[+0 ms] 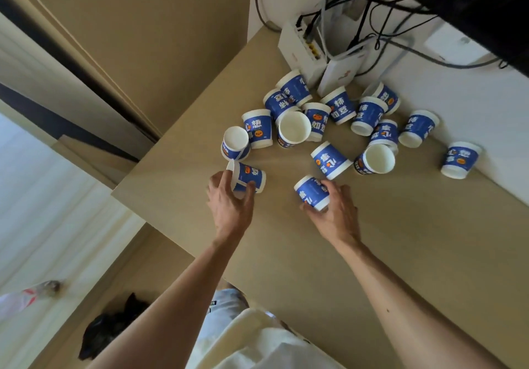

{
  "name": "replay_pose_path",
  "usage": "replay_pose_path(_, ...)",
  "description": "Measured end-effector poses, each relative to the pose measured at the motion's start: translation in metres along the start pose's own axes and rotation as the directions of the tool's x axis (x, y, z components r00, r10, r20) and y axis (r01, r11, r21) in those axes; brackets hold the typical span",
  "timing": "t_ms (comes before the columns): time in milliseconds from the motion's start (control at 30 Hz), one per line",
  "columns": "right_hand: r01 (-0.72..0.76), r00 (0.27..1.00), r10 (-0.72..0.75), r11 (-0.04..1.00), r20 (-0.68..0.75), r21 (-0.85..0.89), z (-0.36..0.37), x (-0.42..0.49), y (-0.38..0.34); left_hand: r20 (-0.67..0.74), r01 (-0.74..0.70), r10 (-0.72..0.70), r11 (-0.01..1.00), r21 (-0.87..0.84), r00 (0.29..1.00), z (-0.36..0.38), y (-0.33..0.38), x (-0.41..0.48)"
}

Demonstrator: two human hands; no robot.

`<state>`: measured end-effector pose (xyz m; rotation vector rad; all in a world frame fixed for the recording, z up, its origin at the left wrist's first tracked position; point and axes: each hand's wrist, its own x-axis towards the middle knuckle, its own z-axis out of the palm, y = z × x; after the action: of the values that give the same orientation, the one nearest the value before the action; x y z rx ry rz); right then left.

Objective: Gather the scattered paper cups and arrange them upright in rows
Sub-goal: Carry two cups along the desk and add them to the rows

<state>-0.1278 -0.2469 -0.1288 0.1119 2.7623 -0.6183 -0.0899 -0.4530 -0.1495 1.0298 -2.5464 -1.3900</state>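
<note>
Most paper cups [340, 109] lie jumbled on the counter [400, 225], no row formed; the left hand [229, 205] grips one cup [249, 178]; the right hand [337, 211] grips another cup [312, 192]; nearly all the work seems left.

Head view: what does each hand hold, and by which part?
The left hand grips a blue-and-white paper cup around its side wall; the right hand grips another blue-and-white paper cup, likewise around its side wall.

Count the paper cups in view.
16. One cup in the left hand, one in the right hand, one alone far right, thirteen clustered beyond the hands; overlaps may hide more.
</note>
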Motion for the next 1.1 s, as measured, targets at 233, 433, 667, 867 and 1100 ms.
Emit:
replay_pose_path(233, 0.033, 0.995, -0.046, 0.990, -0.090, -0.137, -0.020, -0.009, 0.015, 0.172, -0.565, 0.538, 0.781, 0.268, 0.825, -0.002, 0.005, -0.001)
replay_pose_path(433, 0.095, 0.995, -0.103, 0.956, -0.013, -0.276, -0.010, -0.008, 0.002, 0.394, -0.611, 0.535, 0.786, 0.093, 0.748, 0.006, 0.004, -0.005)
replay_pose_path(667, 0.089, 0.981, -0.069, 0.990, -0.181, 0.107, 0.004, -0.029, 0.018, 0.346, -0.444, 0.430, 0.895, -0.042, 0.834, 0.012, -0.009, -0.019)
replay_pose_path(867, 0.083, 0.942, 0.032, 0.942, -0.333, 0.325, -0.022, -0.071, 0.059, 0.353, -0.451, 0.450, 0.889, -0.083, 0.821, 0.023, 0.009, -0.052)
replay_pose_path(1100, -0.078, 0.878, 0.330, 0.813, -0.347, 0.576, -0.062, -0.138, 0.131, 0.397, -0.485, 0.532, 0.846, -0.220, 0.748, 0.061, 0.052, -0.134)
